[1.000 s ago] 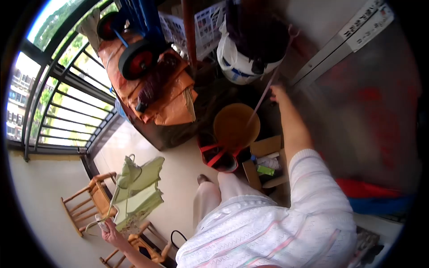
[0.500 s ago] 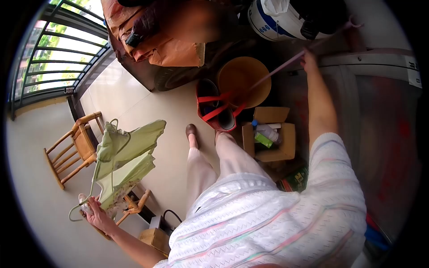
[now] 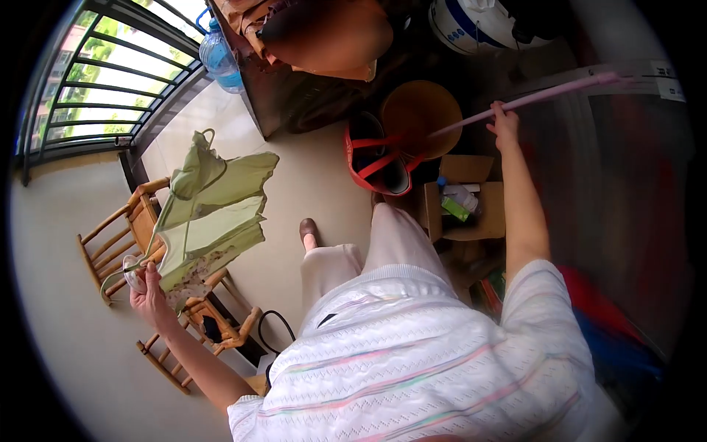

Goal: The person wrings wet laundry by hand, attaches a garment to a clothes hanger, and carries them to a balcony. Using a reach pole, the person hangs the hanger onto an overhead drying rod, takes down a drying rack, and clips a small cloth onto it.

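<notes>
My left hand (image 3: pixel 151 300) is closed on green clothes hangers (image 3: pixel 156 230) at the left of the view. Light green garments (image 3: pixel 213 221) hang from them, spread out to the right, and one has a floral part near my fingers. On the right, my right hand (image 3: pixel 505 127) grips a long pink pole (image 3: pixel 545 94) with its fingers. One end of the pole points toward a tan bucket (image 3: pixel 416 99); the other reaches out to the right. I cannot tell whether the lower end touches the bucket. A red bag (image 3: pixel 353 166) stands against the bucket.
Two wooden chairs (image 3: pixel 125 234) stand by the left wall. An open cardboard box (image 3: pixel 479 230) with bottles sits right of my legs. A blue water jug (image 3: pixel 221 59) is near the barred window (image 3: pixel 110 70). A white bucket (image 3: pixel 464 29) stands at the back.
My left hand has risen with the hangers and garments. The pink pole now lies flatter, with my right hand slightly lower. The view has shifted, bringing the water jug in.
</notes>
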`<state>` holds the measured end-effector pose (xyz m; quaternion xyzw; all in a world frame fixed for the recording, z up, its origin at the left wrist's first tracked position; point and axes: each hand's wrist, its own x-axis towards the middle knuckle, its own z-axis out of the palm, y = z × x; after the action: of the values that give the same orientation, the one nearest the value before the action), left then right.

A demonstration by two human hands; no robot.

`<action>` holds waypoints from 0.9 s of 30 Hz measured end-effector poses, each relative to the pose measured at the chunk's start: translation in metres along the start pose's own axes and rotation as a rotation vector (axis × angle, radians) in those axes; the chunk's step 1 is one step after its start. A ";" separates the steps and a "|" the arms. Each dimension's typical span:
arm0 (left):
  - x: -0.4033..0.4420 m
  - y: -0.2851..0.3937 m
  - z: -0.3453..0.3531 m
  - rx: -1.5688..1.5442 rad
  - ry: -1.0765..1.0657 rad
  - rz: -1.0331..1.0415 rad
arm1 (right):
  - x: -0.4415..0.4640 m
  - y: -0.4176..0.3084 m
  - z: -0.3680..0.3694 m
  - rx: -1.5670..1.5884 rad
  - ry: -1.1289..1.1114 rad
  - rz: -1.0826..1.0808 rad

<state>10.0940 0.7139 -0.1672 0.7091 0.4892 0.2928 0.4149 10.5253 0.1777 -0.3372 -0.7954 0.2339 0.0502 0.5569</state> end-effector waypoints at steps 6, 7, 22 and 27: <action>0.042 -0.062 -0.016 -0.193 -0.268 0.154 | -0.117 -0.052 -0.032 -0.013 0.079 -0.323; 0.045 -0.059 -0.013 -0.206 -0.300 0.191 | -0.134 -0.063 -0.037 -0.018 0.107 -0.394; 0.020 0.015 0.002 -0.081 -0.181 0.666 | -0.338 -0.169 -0.099 0.652 -0.786 -1.106; -0.012 0.059 -0.017 -0.163 -0.189 0.684 | -0.399 -0.021 -0.006 0.510 -1.028 -0.693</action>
<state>10.1022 0.6972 -0.1070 0.8202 0.1584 0.3857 0.3916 10.1799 0.3038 -0.1808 -0.5427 -0.3257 0.1842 0.7520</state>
